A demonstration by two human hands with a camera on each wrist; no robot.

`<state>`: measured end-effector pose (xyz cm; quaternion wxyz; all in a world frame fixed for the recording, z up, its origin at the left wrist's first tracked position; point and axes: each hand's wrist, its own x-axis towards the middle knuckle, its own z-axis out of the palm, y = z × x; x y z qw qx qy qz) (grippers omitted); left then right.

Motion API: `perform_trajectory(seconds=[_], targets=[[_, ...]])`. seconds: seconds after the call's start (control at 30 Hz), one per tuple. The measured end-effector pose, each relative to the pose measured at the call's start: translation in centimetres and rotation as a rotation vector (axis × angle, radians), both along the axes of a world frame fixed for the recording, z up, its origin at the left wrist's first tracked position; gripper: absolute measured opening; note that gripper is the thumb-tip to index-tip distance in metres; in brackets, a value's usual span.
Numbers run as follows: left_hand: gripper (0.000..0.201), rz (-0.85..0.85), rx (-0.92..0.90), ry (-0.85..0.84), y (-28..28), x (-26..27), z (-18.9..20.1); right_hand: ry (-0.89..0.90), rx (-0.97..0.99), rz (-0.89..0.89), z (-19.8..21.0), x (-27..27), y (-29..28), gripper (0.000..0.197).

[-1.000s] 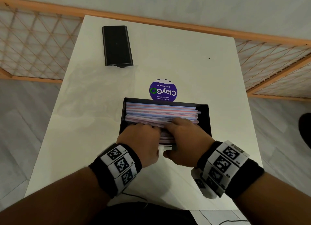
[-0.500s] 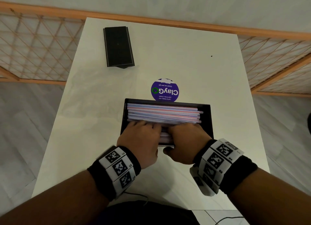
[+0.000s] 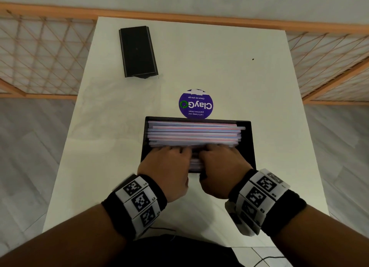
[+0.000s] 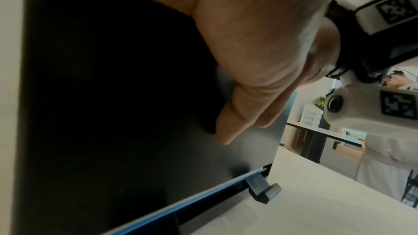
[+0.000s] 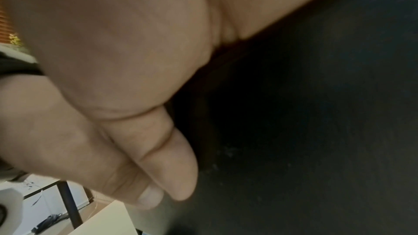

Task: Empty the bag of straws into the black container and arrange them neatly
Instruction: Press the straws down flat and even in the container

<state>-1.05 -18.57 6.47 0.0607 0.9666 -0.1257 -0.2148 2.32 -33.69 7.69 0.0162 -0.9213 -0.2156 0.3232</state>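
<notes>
The straws lie lengthwise inside the black container, stacked roughly parallel, with a few ends protruding unevenly at the right side. The container rests on the white tabletop, just beside a round purple sticker. No straw is visible outside the container, so the emptying step appears complete; the arranging step appears to be in progress.

The left hand and the right hand sit side by side over the container's near edge. Their fingers reach down onto the near portion of the stack. The head view shows the fingers bent at the knuckles, pressing on the straws; whether any straw is actually gripped cannot be determined. In the wrist views, each thumb lies against the container's dark outer wall.

A transparent bag is faintly visible on the left of the tabletop, but too indistinct to confirm. A flat black lid-like part lies well apart at the far left.

Remaining work, as judged: level the protruding right ends.
</notes>
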Motion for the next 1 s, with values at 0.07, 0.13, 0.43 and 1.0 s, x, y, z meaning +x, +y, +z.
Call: perform_trajectory(seconds=[0.07, 0.13, 0.43, 1.0], targets=[[0.036, 0.006, 0.007, 0.029, 0.1, 0.1, 0.0, 0.02, -0.018, 0.007, 0.1, 0.1, 0.0, 0.035], [0.034, 0.001, 0.026, 0.041, 0.1, 0.3, -0.1, 0.024, -0.022, 0.014, 0.2, 0.2, 0.0, 0.033], [0.039, -0.013, 0.057, 0.013, 0.1, 0.4, -0.1, -0.005, -0.003, 0.002, 0.1, 0.1, 0.1, 0.034], [0.036, -0.053, -0.077, -0.061, -0.1, -0.1, 1.3, -0.059, 0.03, 0.033, 0.9, -0.4, 0.5, 0.029]])
